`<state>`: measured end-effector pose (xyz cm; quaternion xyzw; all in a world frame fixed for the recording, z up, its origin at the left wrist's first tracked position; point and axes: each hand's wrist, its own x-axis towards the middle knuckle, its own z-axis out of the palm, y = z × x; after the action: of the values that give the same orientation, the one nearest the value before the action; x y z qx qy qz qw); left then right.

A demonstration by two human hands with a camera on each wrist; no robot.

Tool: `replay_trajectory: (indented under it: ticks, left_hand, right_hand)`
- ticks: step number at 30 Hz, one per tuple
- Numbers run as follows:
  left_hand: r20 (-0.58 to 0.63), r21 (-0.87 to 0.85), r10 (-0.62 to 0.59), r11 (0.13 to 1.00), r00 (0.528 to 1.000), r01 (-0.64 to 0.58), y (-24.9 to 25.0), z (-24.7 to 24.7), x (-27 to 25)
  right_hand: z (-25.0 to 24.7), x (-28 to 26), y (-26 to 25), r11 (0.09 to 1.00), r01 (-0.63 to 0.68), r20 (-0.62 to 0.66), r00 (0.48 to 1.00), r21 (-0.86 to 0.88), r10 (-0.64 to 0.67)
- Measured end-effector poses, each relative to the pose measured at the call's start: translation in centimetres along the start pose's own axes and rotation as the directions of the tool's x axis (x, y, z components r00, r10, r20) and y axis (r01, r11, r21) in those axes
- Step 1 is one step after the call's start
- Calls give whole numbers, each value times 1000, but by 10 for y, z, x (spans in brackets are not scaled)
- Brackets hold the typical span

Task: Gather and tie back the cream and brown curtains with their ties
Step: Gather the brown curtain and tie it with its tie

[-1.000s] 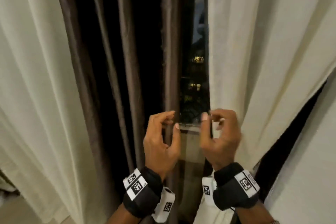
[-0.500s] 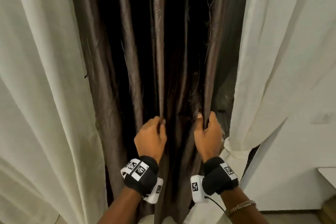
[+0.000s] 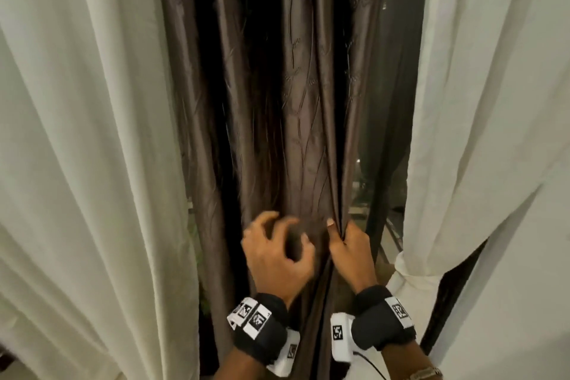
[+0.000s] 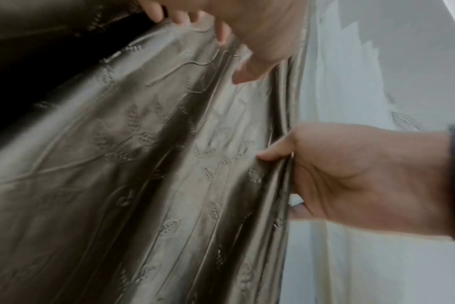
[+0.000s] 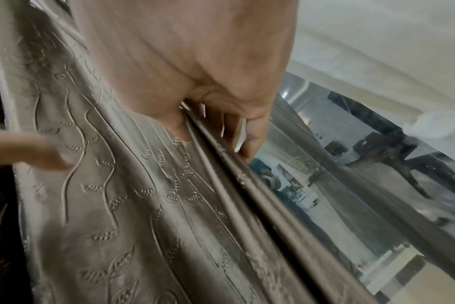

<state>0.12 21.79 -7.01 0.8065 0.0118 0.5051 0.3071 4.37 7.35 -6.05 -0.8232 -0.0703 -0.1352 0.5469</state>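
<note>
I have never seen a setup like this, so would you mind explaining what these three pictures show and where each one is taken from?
There is no machine: a person wears three cameras. The wide picture comes from the head and looks down at both hands; the black bands with printed squares carry the other two cameras, one on each wrist, looking along the fingers. The right hand pinches a gathered fold of the brown curtain, which has a raised leaf pattern. The left hand is blurred, fingers curled against the cloth; whether it grips is unclear. Cream curtains hang on either side, and window glass shows behind the fold.
</note>
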Motion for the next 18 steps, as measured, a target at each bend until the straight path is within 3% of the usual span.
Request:
replay_trajectory:
  ticks: [1, 3, 5, 7, 9, 12, 15, 18]
  left_hand:
    - [-93, 28, -84, 996, 992, 87, -6, -4, 1]
    - [-127, 52, -246, 966, 961, 254, -20, -6, 5]
    - [-27, 12, -415, 909, 909, 416, -35, 2, 7]
    - [70, -97, -509, 853, 858, 514, -46, 9, 3]
    - [122, -130, -443, 880, 888, 457, -48, 12, -3]
    - [234, -84, -169, 978, 958, 193, -35, 8, -21]
    - [368, -107, -25, 992, 930, 69, -19, 5, -32]
    - [350, -88, 52, 996, 935, -22, -15, -3, -27]
  right_hand:
    - [0, 0, 3, 1000, -16, 12, 1000, -19, 16]
    - [4, -2, 9, 999, -38, 32, 999, -33, 39]
    - [10, -7, 12, 997, -78, 61, 995, 27, 77]
    - [13, -13, 10, 990, -110, 66, 992, 84, 104]
    - [16, -18, 5, 986, -124, 65, 991, 111, 117]
    - [20, -23, -2, 961, -158, 143, 982, 226, 127]
    - [26, -24, -13, 952, -124, 243, 969, 281, 55]
    - [39, -19, -13, 974, -83, 200, 979, 210, 40]
